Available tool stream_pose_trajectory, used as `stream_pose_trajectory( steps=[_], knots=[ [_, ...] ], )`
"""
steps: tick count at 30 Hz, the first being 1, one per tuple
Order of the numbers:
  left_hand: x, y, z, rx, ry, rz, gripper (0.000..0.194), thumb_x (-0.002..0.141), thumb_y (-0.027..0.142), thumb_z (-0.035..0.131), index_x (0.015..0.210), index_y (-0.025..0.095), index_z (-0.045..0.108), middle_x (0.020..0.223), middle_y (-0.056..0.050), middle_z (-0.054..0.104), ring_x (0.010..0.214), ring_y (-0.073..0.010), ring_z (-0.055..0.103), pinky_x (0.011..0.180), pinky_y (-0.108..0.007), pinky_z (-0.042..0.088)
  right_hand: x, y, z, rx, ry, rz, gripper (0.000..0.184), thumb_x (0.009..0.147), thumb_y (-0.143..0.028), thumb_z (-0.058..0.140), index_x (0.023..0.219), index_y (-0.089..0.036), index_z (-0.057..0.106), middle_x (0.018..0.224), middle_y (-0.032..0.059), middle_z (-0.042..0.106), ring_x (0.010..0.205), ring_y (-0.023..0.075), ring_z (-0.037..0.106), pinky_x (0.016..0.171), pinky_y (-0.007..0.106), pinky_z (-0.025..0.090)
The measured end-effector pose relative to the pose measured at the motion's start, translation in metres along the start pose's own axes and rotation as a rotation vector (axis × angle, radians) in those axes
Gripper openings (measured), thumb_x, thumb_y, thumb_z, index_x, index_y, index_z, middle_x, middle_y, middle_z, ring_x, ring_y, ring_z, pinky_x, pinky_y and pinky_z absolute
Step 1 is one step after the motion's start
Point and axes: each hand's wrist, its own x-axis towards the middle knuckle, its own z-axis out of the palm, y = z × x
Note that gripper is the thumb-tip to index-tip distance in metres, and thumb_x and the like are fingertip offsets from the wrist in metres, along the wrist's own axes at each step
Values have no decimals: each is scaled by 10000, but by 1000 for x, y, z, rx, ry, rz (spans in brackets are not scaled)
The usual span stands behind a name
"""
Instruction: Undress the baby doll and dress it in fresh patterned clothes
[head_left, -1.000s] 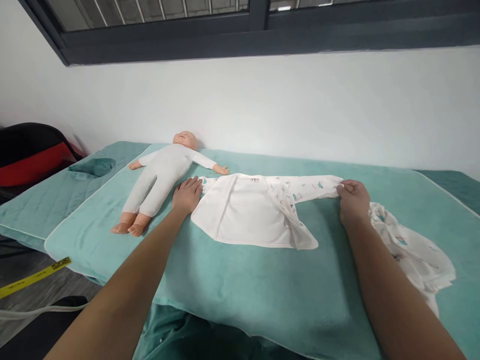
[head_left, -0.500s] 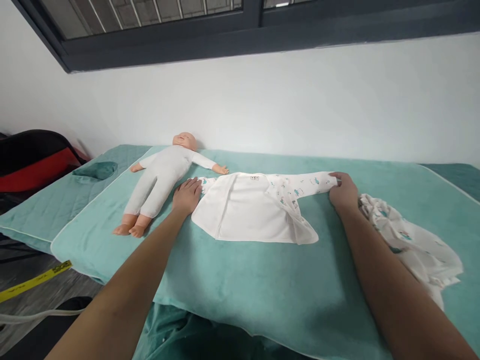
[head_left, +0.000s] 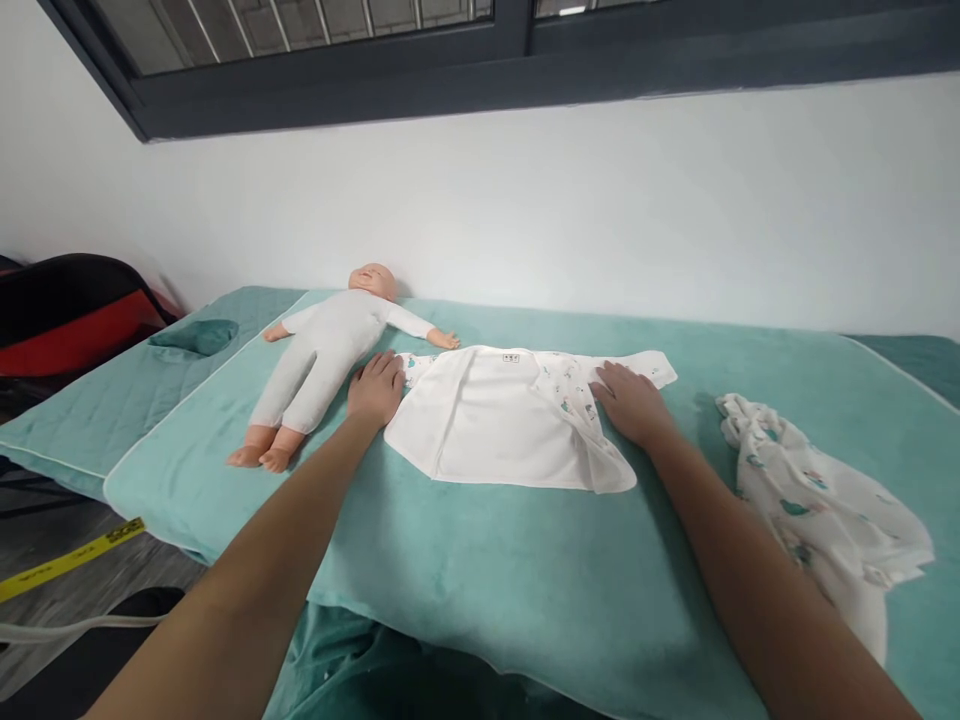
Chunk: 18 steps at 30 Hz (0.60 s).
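Observation:
A small white baby shirt (head_left: pixel 495 425) with a print on its sleeves lies spread out in front of me, inner side up. My left hand (head_left: pixel 376 388) rests flat over the left sleeve, with its fingers stretched out. On the right sleeve lies my right hand (head_left: pixel 631 402), open, covering the part nearest the body of the shirt; the cuff shows beyond the fingers. A baby doll (head_left: pixel 334 335) in a white bodysuit lies on its back to the left, with one hand near the left sleeve.
Everything lies on a teal padded mat (head_left: pixel 465 570). Crumpled printed cloth (head_left: pixel 832 500) sits at the right beside my forearm. Behind is a white wall with a dark window frame (head_left: pixel 337 90). A red and black bag-like item (head_left: pixel 82 325) stands at the far left.
My right hand has let go of the right cuff and moved left along the sleeve, now lying flat on it. My left hand has stayed in place.

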Motion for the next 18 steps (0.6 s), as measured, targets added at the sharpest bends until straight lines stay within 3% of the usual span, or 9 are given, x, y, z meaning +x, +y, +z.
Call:
stream_pose_trajectory(
  steps=[4, 6, 18],
  knots=[
    [1, 2, -4, 43, -50, 435, 520, 965, 223, 266, 1456, 185, 433, 1552, -31, 357, 1459, -188, 275, 1212, -421, 176, 3, 1, -1, -68, -51, 52, 469, 979, -356, 322, 1353, -155, 520, 1453, 124, 473, 1347, 266, 421, 1107, 484, 339],
    [5, 2, -3, 30, -117, 557, 533, 964, 217, 260, 1475, 179, 405, 1555, -18, 352, 1460, -175, 269, 1212, -385, 183, 3, 2, -2, -75, -54, 53, 467, 981, -358, 324, 1359, -161, 514, 1457, 122, 468, 1351, 262, 418, 1106, 475, 342],
    [14, 5, 4, 2, -171, 151, 557, 975, 373, 237, 1485, 209, 389, 1574, -10, 314, 1469, -215, 243, 1199, -445, 197, 3, 5, 0, -70, -42, 51, 479, 981, -375, 320, 1341, -147, 540, 1448, 131, 477, 1341, 273, 433, 1091, 481, 364]
  ],
)
